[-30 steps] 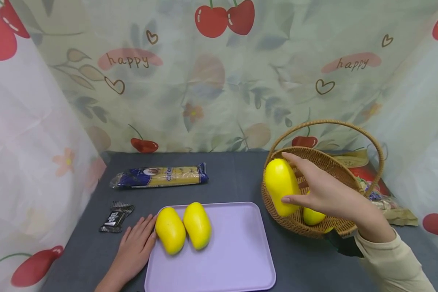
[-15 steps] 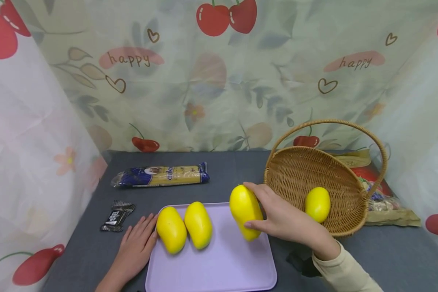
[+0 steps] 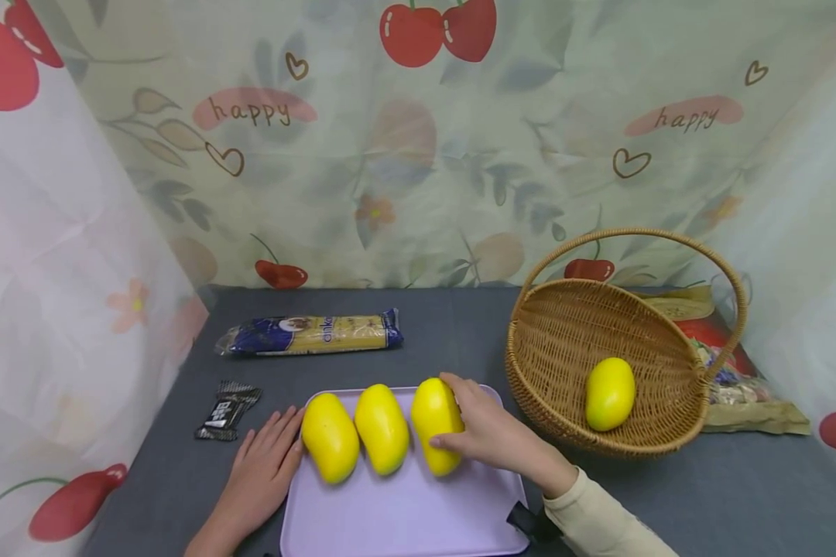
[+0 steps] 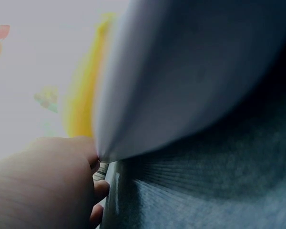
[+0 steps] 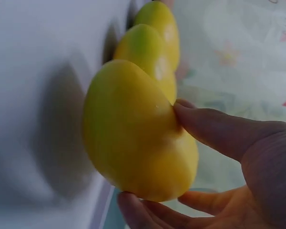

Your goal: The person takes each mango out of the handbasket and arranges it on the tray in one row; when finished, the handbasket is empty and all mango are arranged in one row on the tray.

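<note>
My right hand [image 3: 491, 429] grips a yellow mango [image 3: 435, 425] between thumb and fingers, over the right half of the lilac tray [image 3: 404, 518]. In the right wrist view the held mango [image 5: 133, 129] hides part of two others behind it. Those two, a left mango [image 3: 330, 439] and a middle mango [image 3: 382, 429], lie side by side along the tray's left part. Flat on the table at the tray's left edge rests my left hand [image 3: 261, 468], fingers straight. The left wrist view shows that hand [image 4: 47, 176] right at the tray's rim [image 4: 114, 119].
A wicker basket [image 3: 564, 333] with a tall handle tilts at the right, one mango [image 3: 610, 394] inside. Behind it lies a brown-and-red package [image 3: 738, 387]. A pasta packet [image 3: 313, 334] lies at the back left, a small black wrapped packet [image 3: 227, 410] nearer. Patterned curtains enclose the table.
My right hand has carried the mango leftward from the basket to over the tray, beside the other two. The left hand has stayed at the tray's edge.
</note>
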The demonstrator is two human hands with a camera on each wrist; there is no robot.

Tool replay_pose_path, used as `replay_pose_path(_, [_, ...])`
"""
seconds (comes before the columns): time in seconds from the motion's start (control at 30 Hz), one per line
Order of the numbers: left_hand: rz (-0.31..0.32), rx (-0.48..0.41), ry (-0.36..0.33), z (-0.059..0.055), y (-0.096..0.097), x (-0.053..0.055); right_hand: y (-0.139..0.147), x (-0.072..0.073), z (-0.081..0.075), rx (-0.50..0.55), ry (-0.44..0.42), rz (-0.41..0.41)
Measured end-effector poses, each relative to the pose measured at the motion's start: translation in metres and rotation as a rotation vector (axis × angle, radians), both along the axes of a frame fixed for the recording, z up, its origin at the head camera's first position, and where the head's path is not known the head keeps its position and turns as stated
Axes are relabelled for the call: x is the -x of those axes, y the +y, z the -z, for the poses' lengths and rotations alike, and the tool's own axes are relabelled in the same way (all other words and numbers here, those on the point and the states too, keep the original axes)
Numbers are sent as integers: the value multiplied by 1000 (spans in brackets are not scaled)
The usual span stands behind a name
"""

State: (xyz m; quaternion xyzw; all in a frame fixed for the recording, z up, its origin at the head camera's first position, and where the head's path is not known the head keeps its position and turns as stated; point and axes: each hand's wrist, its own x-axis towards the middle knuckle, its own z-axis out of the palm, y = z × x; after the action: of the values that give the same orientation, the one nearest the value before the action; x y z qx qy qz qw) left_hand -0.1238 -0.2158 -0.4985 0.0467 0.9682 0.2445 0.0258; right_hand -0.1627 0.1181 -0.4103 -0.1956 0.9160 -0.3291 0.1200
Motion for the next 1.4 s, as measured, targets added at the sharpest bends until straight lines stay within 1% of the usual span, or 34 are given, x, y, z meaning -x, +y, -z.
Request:
replay_pose_path(0.13, [2, -5, 6, 1, 0, 1, -3, 4, 8, -1, -2, 9])
replay_pose_path(0.3, [4, -4, 7, 1, 0, 1, -6, 8, 12, 1, -3, 30])
replay_pose_path(0.53, [6, -6, -5, -1, 0, 1, -10, 10, 18, 19, 12, 48])
replay_pose_path(1.0, [11, -4, 9, -1, 1, 0, -13, 13, 18, 32, -8, 75])
replay_pose_path(1.4, [10, -7, -10, -3, 0, 0, -16, 14, 16, 1, -12, 49])
